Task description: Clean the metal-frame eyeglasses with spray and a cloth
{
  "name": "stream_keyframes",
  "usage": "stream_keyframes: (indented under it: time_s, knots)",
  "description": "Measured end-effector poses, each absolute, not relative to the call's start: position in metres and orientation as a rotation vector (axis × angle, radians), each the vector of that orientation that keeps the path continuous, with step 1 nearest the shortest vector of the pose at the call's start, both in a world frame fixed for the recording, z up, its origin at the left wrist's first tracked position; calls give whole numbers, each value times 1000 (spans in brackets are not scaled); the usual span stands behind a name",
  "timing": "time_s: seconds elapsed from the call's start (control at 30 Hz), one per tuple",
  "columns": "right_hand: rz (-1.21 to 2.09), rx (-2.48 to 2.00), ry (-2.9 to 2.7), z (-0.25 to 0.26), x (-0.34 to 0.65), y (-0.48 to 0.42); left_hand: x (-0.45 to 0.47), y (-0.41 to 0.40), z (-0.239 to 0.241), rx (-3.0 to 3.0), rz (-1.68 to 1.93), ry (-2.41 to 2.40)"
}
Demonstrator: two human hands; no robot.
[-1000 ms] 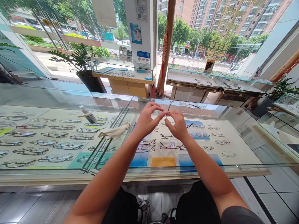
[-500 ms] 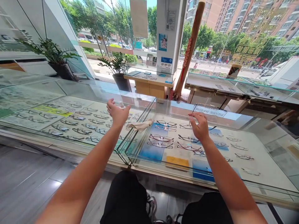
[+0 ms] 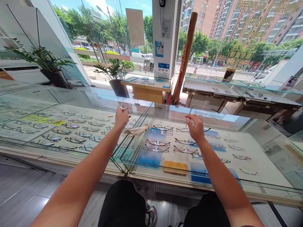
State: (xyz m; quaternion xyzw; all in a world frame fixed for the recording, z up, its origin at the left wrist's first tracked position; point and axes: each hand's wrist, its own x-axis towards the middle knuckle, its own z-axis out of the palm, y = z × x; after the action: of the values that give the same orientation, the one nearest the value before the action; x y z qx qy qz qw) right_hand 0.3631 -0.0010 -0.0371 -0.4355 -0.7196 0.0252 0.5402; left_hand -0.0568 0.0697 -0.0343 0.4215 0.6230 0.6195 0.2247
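My left hand [image 3: 122,118] has its fingers closed around a small clear bottle [image 3: 123,106] standing on the glass counter top. Only the bottle's upper part shows above the fingers. Just to the right and nearer to me, a crumpled beige cloth [image 3: 136,130] lies across the joint between two glass cases. My right hand [image 3: 195,126] pinches a pair of thin dark-framed eyeglasses [image 3: 190,109] by the fingertips above the right-hand case. Their temples stick out around the hand, and part of the frame is hidden by it.
Under the glass, rows of eyeglasses [image 3: 157,142] lie on white and blue boards, with a yellow-orange block [image 3: 175,168] among them. A white printed sign [image 3: 208,113] sits beyond my right hand. Potted plants [image 3: 55,78], more display counters and a wooden post [image 3: 187,56] stand farther back.
My left hand, spread open beside the bottle before, has closed around it. My right hand keeps hold of the eyeglasses. The view has shifted slightly right and up.
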Motion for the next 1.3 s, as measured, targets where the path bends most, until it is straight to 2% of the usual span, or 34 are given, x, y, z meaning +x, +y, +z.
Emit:
stream_keyframes:
  time_s: [0.13, 0.23, 0.43, 0.6, 0.8, 0.93, 1.3]
  knots:
    - [90, -1024, -1706, -36, 364, 1, 18, 60, 4, 1321, 1691, 1396]
    - [119, -1033, -1690, -36, 365, 3, 74, 40, 31, 1388, 1393, 898]
    - [164, -1003, -1700, -35, 362, 3, 127, 16, 50, 1305, 1023, 613]
    - [274, -945, -1713, -30, 354, -8, 129, 13, 36, 1303, 979, 614]
    - [729, -791, -1712, -20, 345, -24, 138, 15, 14, 1467, 1208, 828]
    - [945, -719, -1689, -14, 340, -31, 143, 16, 6, 1623, 1201, 917]
    - [1052, -688, -1689, -11, 336, -37, 145, 14, 3, 1668, 1184, 905]
